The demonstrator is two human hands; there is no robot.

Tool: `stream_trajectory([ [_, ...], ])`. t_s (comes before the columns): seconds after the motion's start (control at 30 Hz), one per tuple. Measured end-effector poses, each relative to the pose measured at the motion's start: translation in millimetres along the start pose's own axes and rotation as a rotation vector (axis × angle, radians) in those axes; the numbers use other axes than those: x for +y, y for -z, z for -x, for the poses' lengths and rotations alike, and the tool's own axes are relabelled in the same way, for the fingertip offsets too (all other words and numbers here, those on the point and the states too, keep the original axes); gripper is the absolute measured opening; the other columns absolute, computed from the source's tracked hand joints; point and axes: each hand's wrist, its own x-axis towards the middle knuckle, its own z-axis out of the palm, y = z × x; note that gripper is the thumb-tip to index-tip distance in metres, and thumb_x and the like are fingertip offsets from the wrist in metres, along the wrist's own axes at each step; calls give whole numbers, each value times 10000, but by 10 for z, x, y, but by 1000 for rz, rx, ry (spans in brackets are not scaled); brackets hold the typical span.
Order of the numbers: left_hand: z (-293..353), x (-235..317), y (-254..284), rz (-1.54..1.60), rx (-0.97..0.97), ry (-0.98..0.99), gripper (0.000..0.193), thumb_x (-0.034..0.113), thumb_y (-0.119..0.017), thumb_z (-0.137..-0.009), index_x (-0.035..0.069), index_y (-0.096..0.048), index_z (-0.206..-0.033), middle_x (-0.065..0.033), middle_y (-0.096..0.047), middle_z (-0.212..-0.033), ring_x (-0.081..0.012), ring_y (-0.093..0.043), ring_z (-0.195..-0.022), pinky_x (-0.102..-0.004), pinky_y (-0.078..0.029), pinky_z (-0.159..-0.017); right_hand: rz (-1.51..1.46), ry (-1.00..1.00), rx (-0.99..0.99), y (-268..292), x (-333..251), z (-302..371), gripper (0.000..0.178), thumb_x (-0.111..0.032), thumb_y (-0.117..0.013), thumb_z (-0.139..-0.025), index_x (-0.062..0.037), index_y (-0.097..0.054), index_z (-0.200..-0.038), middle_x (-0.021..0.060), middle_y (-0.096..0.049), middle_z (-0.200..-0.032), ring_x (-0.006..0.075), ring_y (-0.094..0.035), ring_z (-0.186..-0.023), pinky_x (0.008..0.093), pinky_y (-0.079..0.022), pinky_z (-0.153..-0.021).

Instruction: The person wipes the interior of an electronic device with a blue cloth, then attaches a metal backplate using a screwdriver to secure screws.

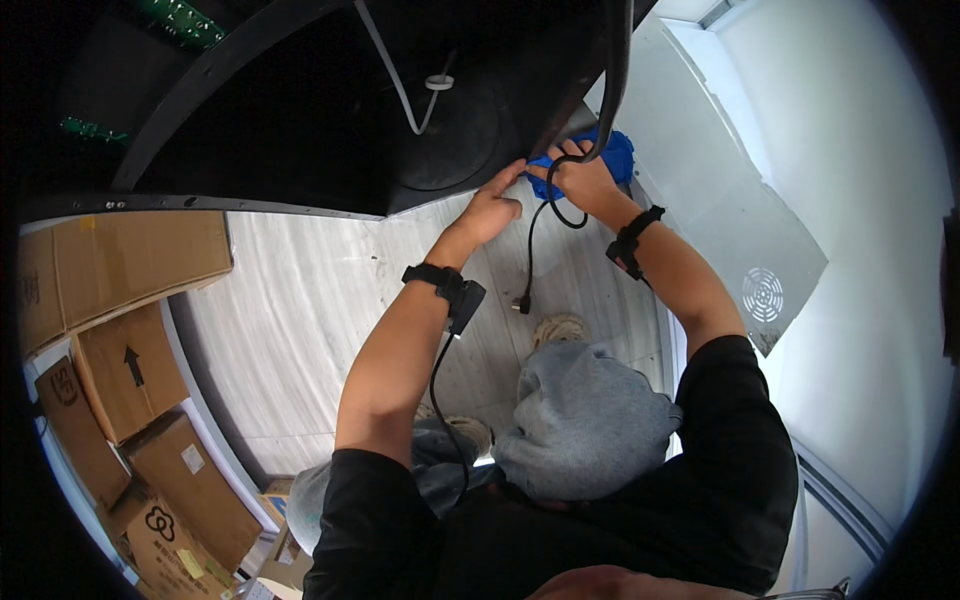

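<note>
At the lower edge of a black cabinet (440, 150), my right hand (580, 180) is closed, with its fingers curled over a blue object (619, 157). The kind of that object is not clear, since the hand and a cable cover part of it. My left hand (490, 213) reaches to the same edge, its index finger stretched out to the near end of the blue object and its thumb apart. A black cable (552, 185) loops past my right hand, and its plug (522, 304) hangs over the floor between my forearms.
A thick black cable (617, 70) comes down in front of the cabinet. Inside it hangs a white cable (393, 75). A grey panel with a round vent (790, 240) leans at the right. Stacked cardboard boxes (135, 370) stand at the left. My knee (590, 420) is below my hands.
</note>
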Motion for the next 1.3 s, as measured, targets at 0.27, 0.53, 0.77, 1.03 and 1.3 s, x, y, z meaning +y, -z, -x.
stream_trajectory([
  [0.27,99,70,122,91,59,-12,782,-121,-452,-707,87,-382,-1457,-92,-379,-1498,-249,-338,-1393,-321,-325,-1079,-296,-87,20,653,135,-35,434,-95,-703,-708,-260,-687,-1110,46,-586,-1161,269,-537,-1070,405,-417,-868],
  [0.53,134,-59,202,106,47,-39,729,-137,-450,-728,69,-418,-1426,-82,-436,-1458,-247,-389,-1363,-311,-361,-1054,-721,-432,593,1228,37,156,591,40,-738,-588,-125,-661,-1149,120,-612,-1161,310,-598,-1042,378,-486,-888],
  [0.77,181,-79,232,102,136,6,584,-90,-457,-824,68,-460,-1386,-72,-500,-1394,-219,-474,-1284,-301,-385,-1022,-1346,-412,610,1460,-161,796,511,-162,-738,-751,-87,-593,-1236,148,-581,-1241,304,-576,-1141,434,-480,-954],
  [1.03,222,245,291,99,177,-46,434,43,-475,-925,105,-509,-1353,-46,-578,-1308,-175,-542,-1183,-304,-418,-974,-1200,-235,-72,866,-842,236,686,-22,-646,-659,-152,-557,-1327,160,-565,-1119,371,-576,-984,426,-471,-862],
  [1.3,133,550,119,42,116,-225,428,284,-412,-1011,111,-473,-1397,-82,-489,-1416,-227,-419,-1332,-385,-306,-1096,-477,-525,456,195,-550,227,717,-78,-711,-693,-231,-511,-1365,176,-529,-1157,376,-542,-995,455,-470,-799],
])
